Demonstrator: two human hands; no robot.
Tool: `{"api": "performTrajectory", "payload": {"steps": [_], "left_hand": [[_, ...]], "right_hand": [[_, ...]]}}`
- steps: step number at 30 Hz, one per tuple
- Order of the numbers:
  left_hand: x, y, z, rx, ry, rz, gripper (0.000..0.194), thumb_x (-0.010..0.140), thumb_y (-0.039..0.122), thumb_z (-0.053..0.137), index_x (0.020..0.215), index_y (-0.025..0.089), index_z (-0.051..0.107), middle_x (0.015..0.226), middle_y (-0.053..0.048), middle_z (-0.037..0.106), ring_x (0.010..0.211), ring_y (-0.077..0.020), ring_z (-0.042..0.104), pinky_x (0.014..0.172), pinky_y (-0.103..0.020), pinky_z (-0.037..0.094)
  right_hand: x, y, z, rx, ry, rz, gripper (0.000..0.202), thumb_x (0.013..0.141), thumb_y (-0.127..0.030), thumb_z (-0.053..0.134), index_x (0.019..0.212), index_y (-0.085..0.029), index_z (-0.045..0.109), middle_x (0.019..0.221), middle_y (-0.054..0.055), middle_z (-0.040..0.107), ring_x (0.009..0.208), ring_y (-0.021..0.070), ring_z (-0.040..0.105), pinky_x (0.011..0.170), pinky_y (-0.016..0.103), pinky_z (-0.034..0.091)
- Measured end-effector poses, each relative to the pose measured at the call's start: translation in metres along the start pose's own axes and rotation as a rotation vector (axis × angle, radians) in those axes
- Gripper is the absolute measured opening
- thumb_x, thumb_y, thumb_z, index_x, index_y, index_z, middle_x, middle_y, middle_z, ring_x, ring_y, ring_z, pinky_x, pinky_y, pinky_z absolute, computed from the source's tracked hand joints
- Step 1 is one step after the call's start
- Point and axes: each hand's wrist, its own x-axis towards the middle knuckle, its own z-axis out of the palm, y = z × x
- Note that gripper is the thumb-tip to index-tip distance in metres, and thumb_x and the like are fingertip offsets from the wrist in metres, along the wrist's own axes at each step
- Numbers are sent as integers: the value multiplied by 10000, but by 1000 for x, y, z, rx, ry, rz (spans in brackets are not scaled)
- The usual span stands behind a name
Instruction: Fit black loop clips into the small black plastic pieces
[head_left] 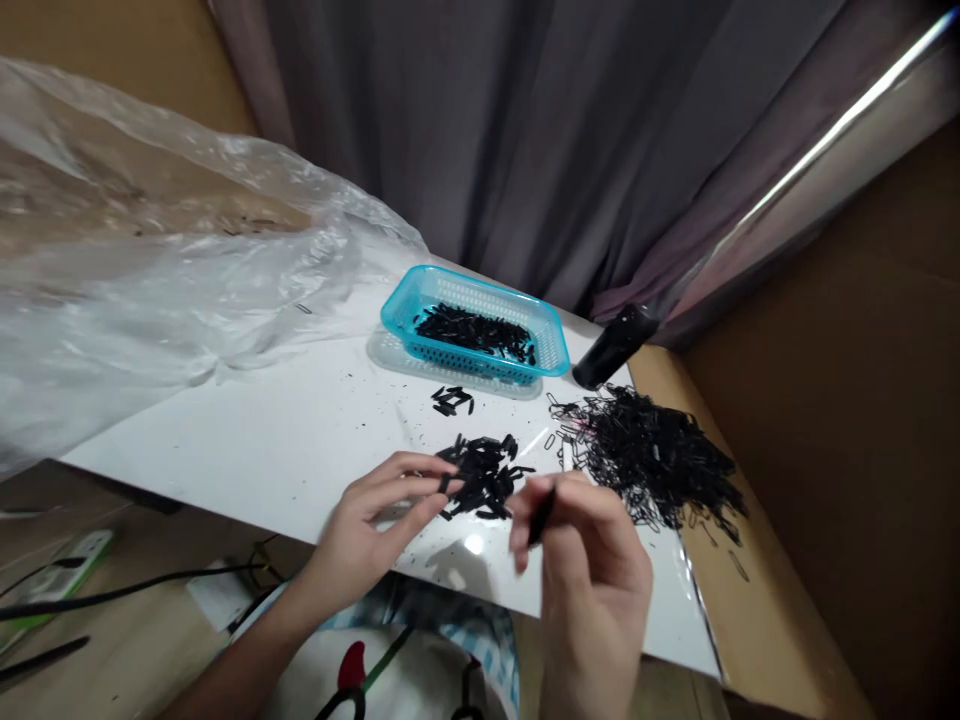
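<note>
My left hand [382, 505] is closed in a pinch on a small black strip [445, 484], at the left edge of a loose pile of similar short black strips [487, 475] on the white tabletop. Slightly blurred, my right hand [589, 540] is held nearer to me, its thumb and fingers closed on a dark, narrow piece [541, 516]. A smaller cluster of black strips [452, 401] lies behind the main pile. To the right spreads a large heap of thin black wire loops [656, 455].
A blue plastic basket [551, 335] holding many black strips stands at the back, on a pale tray [382, 350]. Right of it is a black cylinder [615, 348]. Clear plastic sheeting [225, 270] covers the left side. Cardboard [840, 380] rises on the right, with a grey curtain [450, 120] behind.
</note>
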Motion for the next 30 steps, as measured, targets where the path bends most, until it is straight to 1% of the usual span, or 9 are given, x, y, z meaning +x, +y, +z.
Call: {"api": "performTrajectory", "payload": {"steps": [1, 2, 3, 4, 7, 9, 13, 20, 30], "left_hand": [[1, 1, 0, 18, 5, 35, 146, 939, 273, 671, 911, 237, 809, 1008, -75, 768, 932, -208, 738, 837, -310, 635], [2, 2, 0, 31, 7, 59, 136, 936, 266, 680, 926, 238, 812, 1003, -78, 774, 931, -204, 737, 842, -310, 630], [2, 2, 1, 36, 6, 75, 128, 933, 261, 687, 938, 238, 813, 999, -81, 779, 928, -202, 738, 840, -310, 628], [3, 1, 1, 35, 10, 90, 121, 930, 258, 695, 941, 235, 813, 992, -83, 784, 920, -201, 740, 835, -312, 628], [2, -2, 2, 23, 30, 140, 94, 914, 227, 719, 941, 237, 809, 967, -78, 793, 906, -193, 736, 825, -305, 622], [1, -4, 2, 23, 40, 165, 110, 905, 188, 725, 955, 244, 806, 956, -67, 792, 896, -179, 726, 812, -283, 613], [0, -6, 2, 48, 24, 177, 168, 895, 128, 718, 972, 249, 805, 926, -54, 782, 867, -169, 709, 781, -271, 598], [2, -3, 2, 79, 16, 192, 139, 889, 122, 721, 906, 230, 808, 865, -51, 769, 794, -166, 688, 707, -273, 571], [1, -7, 3, 132, -10, 236, 150, 883, 81, 720, 927, 208, 786, 881, -28, 754, 807, -143, 654, 764, -270, 514]], "right_hand": [[15, 10, 2, 36, 7, 52, 245, 1005, -217, 580, 1223, -253, 688, 1041, 83, 741, 866, 200, 726, 642, 316, 620], [26, 20, 2, 32, 26, 31, 205, 967, -213, 642, 1147, -251, 731, 990, 70, 755, 864, 207, 731, 647, 312, 617], [32, 29, 2, 0, -15, -6, 205, 946, -199, 668, 1128, -248, 748, 976, 65, 767, 867, 210, 736, 663, 314, 617], [35, 37, 0, -35, -81, -45, 228, 937, -180, 675, 1141, -248, 752, 991, 67, 778, 866, 210, 739, 684, 321, 617], [28, 50, -5, -74, -201, -134, 299, 940, -131, 659, 1201, -253, 739, 969, 63, 787, 819, 195, 728, 700, 328, 602], [22, 53, -5, -72, -240, -168, 325, 948, -115, 645, 1229, -257, 725, 956, 57, 786, 796, 183, 713, 689, 322, 590], [18, 55, -1, -54, -257, -205, 359, 940, -86, 649, 1250, -256, 708, 965, 49, 785, 791, 171, 702, 683, 309, 577], [19, 58, 0, -79, -271, -220, 401, 935, -86, 651, 1292, -267, 685, 987, 56, 785, 789, 185, 702, 693, 328, 576], [19, 62, -6, -107, -344, -228, 410, 946, -22, 583, 1286, -233, 671, 1030, 62, 775, 838, 182, 678, 709, 324, 545]]}}
